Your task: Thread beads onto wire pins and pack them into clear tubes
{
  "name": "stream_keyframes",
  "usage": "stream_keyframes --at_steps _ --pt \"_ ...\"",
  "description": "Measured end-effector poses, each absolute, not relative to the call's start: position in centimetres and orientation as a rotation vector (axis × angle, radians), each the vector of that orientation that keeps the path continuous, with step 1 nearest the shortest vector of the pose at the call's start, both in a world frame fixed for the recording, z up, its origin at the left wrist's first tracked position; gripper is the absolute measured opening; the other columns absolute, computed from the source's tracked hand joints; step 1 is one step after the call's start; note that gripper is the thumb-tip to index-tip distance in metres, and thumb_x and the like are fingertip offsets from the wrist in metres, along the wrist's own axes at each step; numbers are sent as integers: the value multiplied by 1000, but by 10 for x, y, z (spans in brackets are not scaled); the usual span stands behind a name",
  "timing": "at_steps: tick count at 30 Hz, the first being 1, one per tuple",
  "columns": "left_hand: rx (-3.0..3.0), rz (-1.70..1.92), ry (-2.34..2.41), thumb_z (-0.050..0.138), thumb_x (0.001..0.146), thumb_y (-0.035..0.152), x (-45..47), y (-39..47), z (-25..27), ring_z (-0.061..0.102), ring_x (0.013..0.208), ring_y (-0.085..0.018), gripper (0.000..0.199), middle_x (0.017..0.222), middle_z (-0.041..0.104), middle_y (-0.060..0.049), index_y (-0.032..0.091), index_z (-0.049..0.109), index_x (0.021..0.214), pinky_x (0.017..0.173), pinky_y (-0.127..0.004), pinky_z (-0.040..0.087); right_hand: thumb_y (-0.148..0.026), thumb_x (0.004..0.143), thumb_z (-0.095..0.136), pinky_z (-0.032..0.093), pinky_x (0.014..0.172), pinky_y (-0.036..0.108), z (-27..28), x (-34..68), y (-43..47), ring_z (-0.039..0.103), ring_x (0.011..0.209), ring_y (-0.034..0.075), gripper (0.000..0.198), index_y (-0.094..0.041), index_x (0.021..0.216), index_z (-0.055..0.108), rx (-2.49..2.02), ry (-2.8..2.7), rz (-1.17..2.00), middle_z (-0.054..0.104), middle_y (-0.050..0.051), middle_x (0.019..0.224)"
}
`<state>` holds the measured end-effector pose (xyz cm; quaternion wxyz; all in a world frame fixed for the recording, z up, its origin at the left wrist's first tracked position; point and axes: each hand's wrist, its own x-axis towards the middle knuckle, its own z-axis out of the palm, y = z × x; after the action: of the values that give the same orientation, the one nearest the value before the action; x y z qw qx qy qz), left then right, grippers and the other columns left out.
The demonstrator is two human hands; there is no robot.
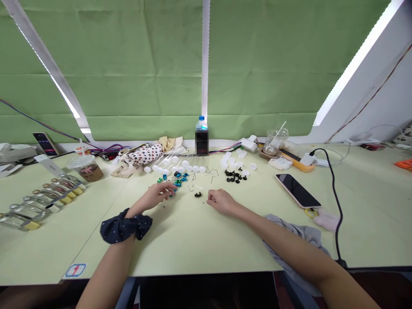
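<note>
My left hand, with a dark dotted scrunchie at its wrist, reaches over a small pile of shiny blue and green pieces. Its fingers are apart and bent downward, close to the pieces at the pile's near edge. My right hand rests low on the table with its fingers curled together; what they pinch, if anything, is too small to make out. Between the hands lies a small black part. Thin bent metal wires are scattered just beyond it.
White round caps and black knob-like pieces lie farther back. A bottle stands by the green curtain. Glass bottles and a drink cup are at left; a phone and black cable at right.
</note>
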<state>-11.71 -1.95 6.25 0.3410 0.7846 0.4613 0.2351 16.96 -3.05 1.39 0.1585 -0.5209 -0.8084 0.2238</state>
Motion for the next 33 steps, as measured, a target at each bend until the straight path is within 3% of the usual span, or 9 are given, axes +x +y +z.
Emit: stream_keyframes --at_steps 4,21,27,33 --pt "1934 565 1320 54 72 33 -133 -15 62 58 63 -16 27 80 65 -6 17 63 93 51 -24 45 -24 81 55 29 53 21 12 170 -30 49 60 11 10 -17 75 58 -1488 -2308 625 58 2 69" --pt "1952 608 1160 59 72 32 -101 -22 43 63 72 -20 22 77 67 -7 17 63 87 57 -27 52 -31 79 60 27 54 23 19 169 -31 52 63 12 16 -19 68 59 -1565 -2233 517 61 0 65" --pt "2072 640 1136 62 70 34 -97 -21 40 64 80 -20 27 87 68 -7 17 65 91 75 -31 51 -33 78 61 29 53 22 16 171 -28 52 62 12 18 -19 67 58 -1553 -2185 568 60 -1 65" --pt "2127 753 1355 62 70 37 -118 -15 49 61 72 -17 24 78 67 -4 18 65 85 67 -27 48 -27 80 58 33 54 22 15 170 -28 50 57 11 17 -17 66 56 -1463 -2103 695 59 0 61"
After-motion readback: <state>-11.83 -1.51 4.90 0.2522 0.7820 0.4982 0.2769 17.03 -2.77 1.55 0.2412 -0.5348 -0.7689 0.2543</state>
